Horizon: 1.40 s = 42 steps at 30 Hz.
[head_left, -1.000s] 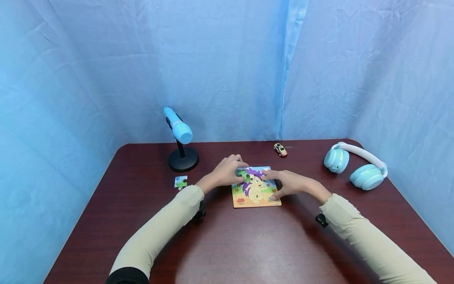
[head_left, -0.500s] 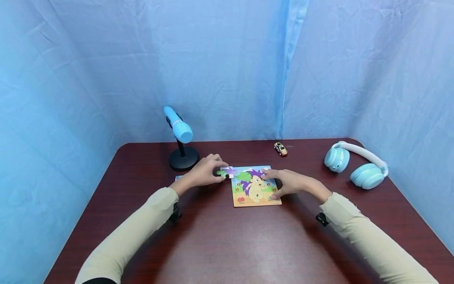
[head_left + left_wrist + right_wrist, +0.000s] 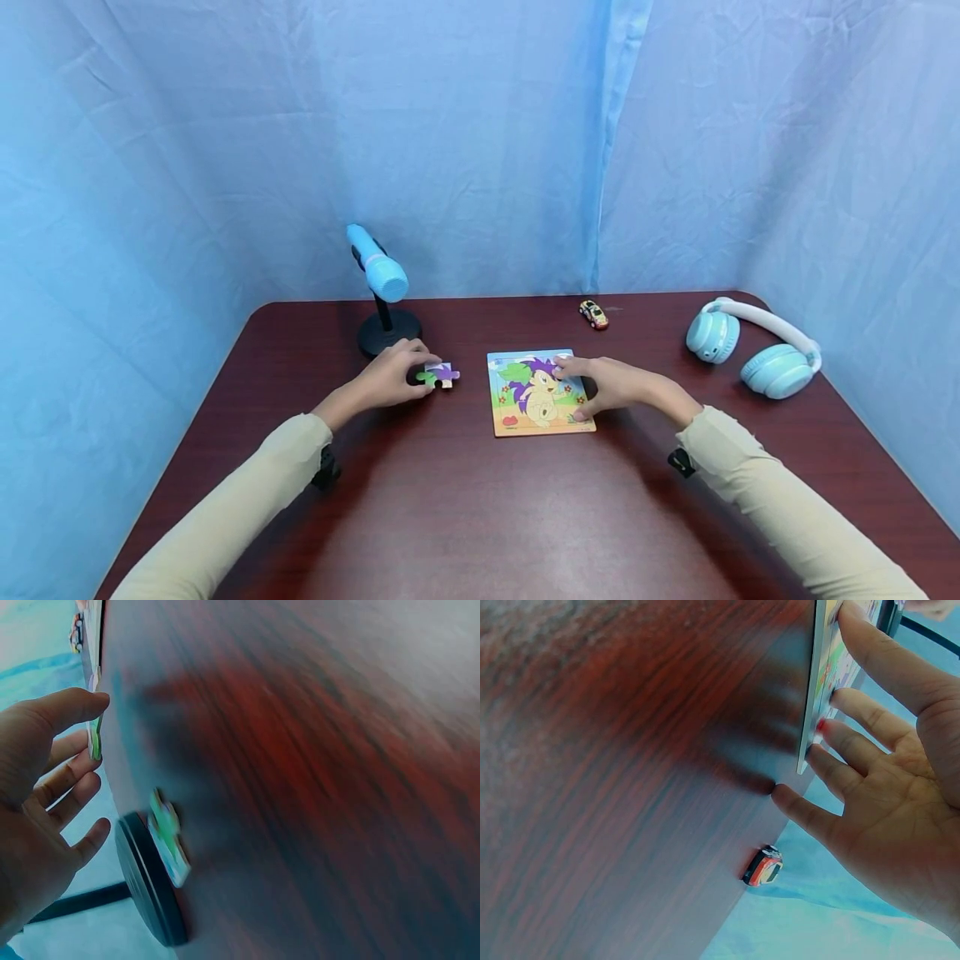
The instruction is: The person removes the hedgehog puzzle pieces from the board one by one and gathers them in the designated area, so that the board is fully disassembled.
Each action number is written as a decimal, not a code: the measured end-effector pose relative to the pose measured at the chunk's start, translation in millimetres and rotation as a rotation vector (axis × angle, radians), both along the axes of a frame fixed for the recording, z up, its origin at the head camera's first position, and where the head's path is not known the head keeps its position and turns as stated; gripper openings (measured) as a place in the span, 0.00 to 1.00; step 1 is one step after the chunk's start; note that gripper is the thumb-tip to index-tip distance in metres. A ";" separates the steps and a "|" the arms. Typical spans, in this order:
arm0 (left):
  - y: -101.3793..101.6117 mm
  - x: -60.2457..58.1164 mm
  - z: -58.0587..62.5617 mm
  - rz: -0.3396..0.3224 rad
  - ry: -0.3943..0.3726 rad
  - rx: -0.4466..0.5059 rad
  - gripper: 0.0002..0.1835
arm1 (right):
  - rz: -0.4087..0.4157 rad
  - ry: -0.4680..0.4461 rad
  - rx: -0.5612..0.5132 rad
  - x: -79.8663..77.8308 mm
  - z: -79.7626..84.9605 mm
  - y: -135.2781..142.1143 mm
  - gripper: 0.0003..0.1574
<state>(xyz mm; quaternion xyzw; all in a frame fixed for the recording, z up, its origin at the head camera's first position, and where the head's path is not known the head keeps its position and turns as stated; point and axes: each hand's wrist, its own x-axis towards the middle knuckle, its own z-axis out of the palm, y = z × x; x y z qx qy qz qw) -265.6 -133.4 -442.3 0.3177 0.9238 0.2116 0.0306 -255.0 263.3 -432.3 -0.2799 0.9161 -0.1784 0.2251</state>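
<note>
In the head view my left hand point(image 3: 384, 377) pinches a purple and green jigsaw piece point(image 3: 444, 373) between thumb and fingers, held off to the left of the puzzle board. That board point(image 3: 542, 429) shows a cartoon hedgehog with purple spines and a green leaf. On its right side rest the thumb and fingertips of my right hand point(image 3: 617, 386), the fingers spread and fairly straight. Another jigsaw piece point(image 3: 168, 834), green and light blue, lies on the table in the left wrist view. My left hand hides it from the head camera.
A blue microphone point(image 3: 384, 275) on a round black stand point(image 3: 375, 337) is just behind my left hand. A small toy car point(image 3: 593, 315) sits toward the back edge. Light-blue headphones point(image 3: 776, 372) lie at the right of the dark wooden table point(image 3: 480, 517). Blue curtains surround it.
My left hand has moved left from the board, bringing the purple and green jigsaw piece along. It now covers the piece lying on the table. The right hand has stayed on the board.
</note>
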 end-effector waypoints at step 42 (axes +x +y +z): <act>-28.7 -2.4 -7.4 0.068 -0.118 0.004 0.25 | -0.015 -0.011 0.000 -0.1 -0.5 0.4 0.49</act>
